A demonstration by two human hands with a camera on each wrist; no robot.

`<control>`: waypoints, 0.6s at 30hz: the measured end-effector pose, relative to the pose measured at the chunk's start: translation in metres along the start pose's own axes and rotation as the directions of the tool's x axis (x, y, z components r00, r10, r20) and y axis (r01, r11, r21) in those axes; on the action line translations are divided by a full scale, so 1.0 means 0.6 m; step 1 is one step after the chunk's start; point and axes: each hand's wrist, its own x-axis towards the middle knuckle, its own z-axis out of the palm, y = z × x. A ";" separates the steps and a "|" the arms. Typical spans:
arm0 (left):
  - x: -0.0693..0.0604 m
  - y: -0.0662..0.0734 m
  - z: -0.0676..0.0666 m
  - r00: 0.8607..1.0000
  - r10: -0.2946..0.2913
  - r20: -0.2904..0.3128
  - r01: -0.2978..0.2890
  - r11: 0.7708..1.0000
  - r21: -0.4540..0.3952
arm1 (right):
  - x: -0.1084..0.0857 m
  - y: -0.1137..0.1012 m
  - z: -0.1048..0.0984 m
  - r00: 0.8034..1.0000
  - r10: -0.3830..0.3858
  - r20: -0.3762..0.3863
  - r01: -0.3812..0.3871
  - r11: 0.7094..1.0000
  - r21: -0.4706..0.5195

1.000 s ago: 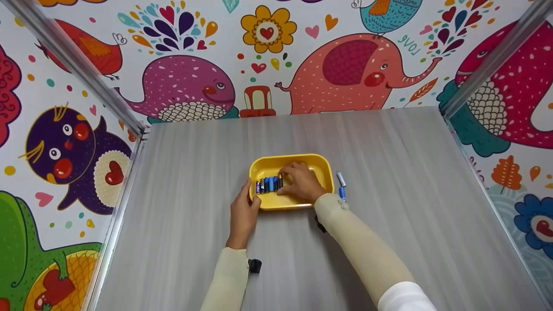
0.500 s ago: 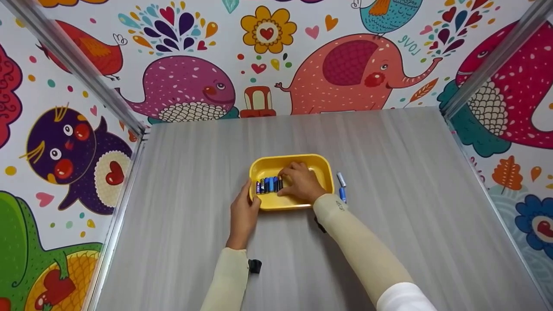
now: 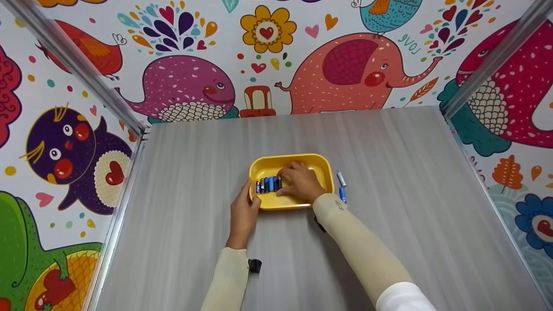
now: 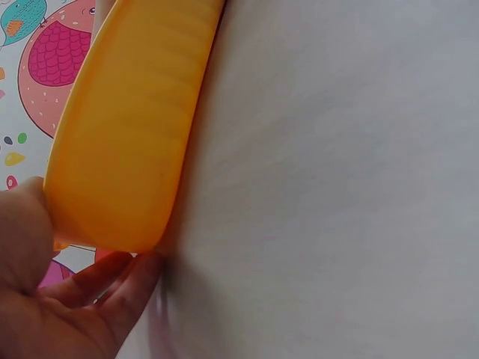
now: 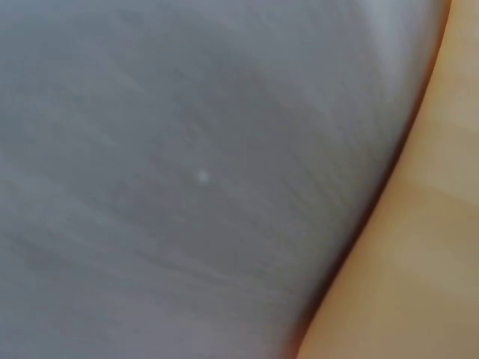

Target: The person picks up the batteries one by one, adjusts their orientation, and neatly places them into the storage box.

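A yellow plastic tray (image 3: 319,160) stands on the table, with a row of several batteries (image 3: 268,184) lying side by side in its left half. My left hand (image 3: 244,216) grips the tray's left end; in the left wrist view the thumb is at the rim and the fingers (image 4: 138,288) touch the outer wall. Inside the tray, my right hand (image 3: 302,183) pinches the rightmost dark battery (image 3: 280,183) by its ends, between thumb and forefinger. That hand hides part of the tray floor. The right wrist view has only the tray's outer wall (image 5: 419,262) and the tabletop.
To the right of the tray, a silver-white battery (image 3: 341,179) and a blue battery (image 3: 342,194) lie on the grey wood-grain table (image 3: 194,172). Walls with printed cartoon animals and metal corner posts (image 3: 492,56) enclose the table.
The right hand has shifted very slightly left with the dark battery, against the row. The left hand and the tray have stayed in place.
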 end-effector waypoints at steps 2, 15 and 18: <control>0.000 0.001 0.001 1.000 0.000 -0.002 0.000 1.000 0.004 | -0.001 0.000 -0.001 1.000 0.002 0.002 -0.002 1.000 -0.002; -0.001 0.002 0.000 1.000 -0.011 0.003 0.011 1.000 -0.017 | -0.001 -0.001 -0.006 0.998 0.061 0.019 -0.063 0.992 0.109; -0.001 0.001 -0.001 1.000 -0.004 0.003 0.004 1.000 -0.024 | -0.001 -0.004 -0.015 0.995 0.085 0.042 -0.092 0.979 0.185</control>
